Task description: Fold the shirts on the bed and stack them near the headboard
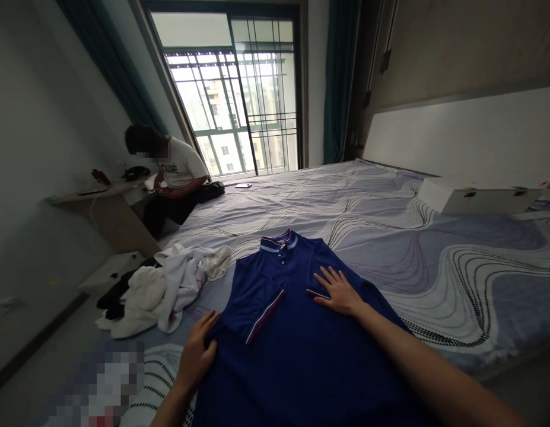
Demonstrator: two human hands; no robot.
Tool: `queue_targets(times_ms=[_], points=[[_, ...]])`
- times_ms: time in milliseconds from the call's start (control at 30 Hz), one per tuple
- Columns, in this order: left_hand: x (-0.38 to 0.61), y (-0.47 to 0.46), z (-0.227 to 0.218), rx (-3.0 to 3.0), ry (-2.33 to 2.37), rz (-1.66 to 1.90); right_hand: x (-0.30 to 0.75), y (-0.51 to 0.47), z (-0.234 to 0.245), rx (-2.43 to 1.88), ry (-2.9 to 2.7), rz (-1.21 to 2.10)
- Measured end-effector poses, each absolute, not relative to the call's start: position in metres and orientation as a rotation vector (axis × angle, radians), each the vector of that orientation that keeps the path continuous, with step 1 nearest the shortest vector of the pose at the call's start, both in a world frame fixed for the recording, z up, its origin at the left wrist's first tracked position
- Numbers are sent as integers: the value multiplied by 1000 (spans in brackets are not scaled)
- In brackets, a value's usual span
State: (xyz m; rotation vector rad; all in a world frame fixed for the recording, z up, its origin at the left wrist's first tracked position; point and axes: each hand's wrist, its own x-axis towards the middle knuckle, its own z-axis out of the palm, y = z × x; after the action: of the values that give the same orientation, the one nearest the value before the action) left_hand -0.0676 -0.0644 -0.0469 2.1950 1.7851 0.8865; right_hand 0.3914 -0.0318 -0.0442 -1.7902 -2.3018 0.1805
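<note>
A blue polo shirt is lying on a wavy-patterned bedspread, sleeves folded in. The right hand is pressing flat on it, fingers spread, while the left hand is gripping its edge. Crumpled white clothes are lying beyond the left hand. A white box, contents hidden, is sitting far beyond the right. A person is sitting by the window.

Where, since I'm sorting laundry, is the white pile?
In the head view the white pile lies at the left edge of the bed, just left of the blue polo and beyond the left hand.
</note>
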Motion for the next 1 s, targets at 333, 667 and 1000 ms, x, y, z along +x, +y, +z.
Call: queue_targets(times_ms=[333,667,1000], points=[[-49,-66,-38,2160,2062,1073,379,-55,-40,-1553,-2281,-271],[-45,-72,-32,2690,1814,851,343,-49,-26,-1755,-2286,-356],[-34,-72,-16,2903,1402,476,350,-46,-36,-1817,-2100,-262]])
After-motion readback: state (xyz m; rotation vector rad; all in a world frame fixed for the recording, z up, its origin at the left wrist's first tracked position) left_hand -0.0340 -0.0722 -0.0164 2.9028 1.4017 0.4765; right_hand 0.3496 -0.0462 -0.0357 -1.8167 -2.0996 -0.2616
